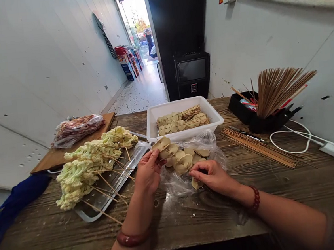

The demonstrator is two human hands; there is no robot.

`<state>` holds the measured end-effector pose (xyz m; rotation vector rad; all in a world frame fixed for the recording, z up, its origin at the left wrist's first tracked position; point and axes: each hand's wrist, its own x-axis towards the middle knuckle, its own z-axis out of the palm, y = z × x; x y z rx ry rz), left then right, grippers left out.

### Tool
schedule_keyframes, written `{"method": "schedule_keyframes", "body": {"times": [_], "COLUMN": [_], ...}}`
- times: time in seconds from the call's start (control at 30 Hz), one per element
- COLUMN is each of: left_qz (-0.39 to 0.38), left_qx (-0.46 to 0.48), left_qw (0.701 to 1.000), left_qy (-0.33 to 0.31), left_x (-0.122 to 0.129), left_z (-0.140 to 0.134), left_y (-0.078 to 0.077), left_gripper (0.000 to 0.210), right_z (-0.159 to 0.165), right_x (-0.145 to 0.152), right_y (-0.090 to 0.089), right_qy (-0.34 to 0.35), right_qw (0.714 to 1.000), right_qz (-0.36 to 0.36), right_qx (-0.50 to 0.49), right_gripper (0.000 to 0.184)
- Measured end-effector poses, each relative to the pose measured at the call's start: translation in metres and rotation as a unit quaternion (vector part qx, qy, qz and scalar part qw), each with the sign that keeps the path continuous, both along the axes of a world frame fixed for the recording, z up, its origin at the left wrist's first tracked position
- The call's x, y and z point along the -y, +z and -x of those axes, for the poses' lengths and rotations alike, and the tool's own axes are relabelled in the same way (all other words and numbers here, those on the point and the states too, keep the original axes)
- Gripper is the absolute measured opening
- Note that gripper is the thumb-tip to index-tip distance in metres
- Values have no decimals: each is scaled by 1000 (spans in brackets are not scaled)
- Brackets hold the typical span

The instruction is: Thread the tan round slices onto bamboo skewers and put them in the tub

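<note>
My left hand (150,171) is closed, with thumb and fingers pinching the edge of a thin, round beige slice (161,143). Fingers pinched together, my right hand (211,176) is just to the right, close against more slices; what it grips is too small to make out. Between and behind the hands lies a pile of beige slices (183,162) on a clear plastic bag (177,185). Beyond the bag stands a white plastic tub (186,135) containing skewers threaded with similar slices (171,127).
Skewered cauliflower (90,163) lies across a metal tray (94,217) at left. Behind it, a wrapped bundle (78,130) rests on a wooden board (44,163). Loose bamboo sticks (259,147) lie at right, near a black holder (256,125) full of upright sticks and a white cable (292,153).
</note>
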<state>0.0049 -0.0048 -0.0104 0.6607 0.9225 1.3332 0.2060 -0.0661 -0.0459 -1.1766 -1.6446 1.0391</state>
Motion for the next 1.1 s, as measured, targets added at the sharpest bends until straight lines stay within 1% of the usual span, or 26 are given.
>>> {"method": "schedule_keyframes", "body": {"times": [0.1, 0.3, 0.47, 0.57, 0.67, 0.83, 0.9, 0.97, 1.03, 1.1], "left_qz": [10, 21, 18, -1, -19, -23, -7, 2, -4, -15], "left_qx": [13, 19, 24, 21, -4, -5, -1, 6, 10, 5], "left_qw": [1000, 999, 999, 997, 995, 995, 992, 985, 978, 975], "left_qy": [1, -17, -42, -72, -96, -95, -125, -171, -207, -223], "left_x": [-1, 1, 2, 4, 5, 5, 5, 7, 10, 13], "left_z": [1, 0, -3, -5, -8, -11, -12, -14, -17, -21], "left_y": [1, 5, 9, 8, 6, 1, -1, -3, -2, -1], "left_gripper": [22, 14, 18, 22, 21, 21, 26, 31, 31, 28], "right_z": [0, 0, -1, -1, -1, 0, -1, -1, -2, -2], "right_x": [0, 2, 1, -1, -2, 0, 1, 2, 1, 0], "right_y": [1, 4, 5, 5, 6, 13, 17, 19, 19, 17], "right_qy": [1, 3, -5, -11, -1, 18, 27, 30, 25, 17], "right_qw": [1000, 1000, 1000, 999, 994, 981, 977, 977, 979, 983], "right_qz": [-4, -11, -4, 23, 64, 120, 133, 132, 118, 103], "right_qx": [5, 12, -11, -35, -86, -151, -162, -167, -163, -153], "right_gripper": [21, 22, 22, 24, 28, 38, 40, 41, 40, 37]}}
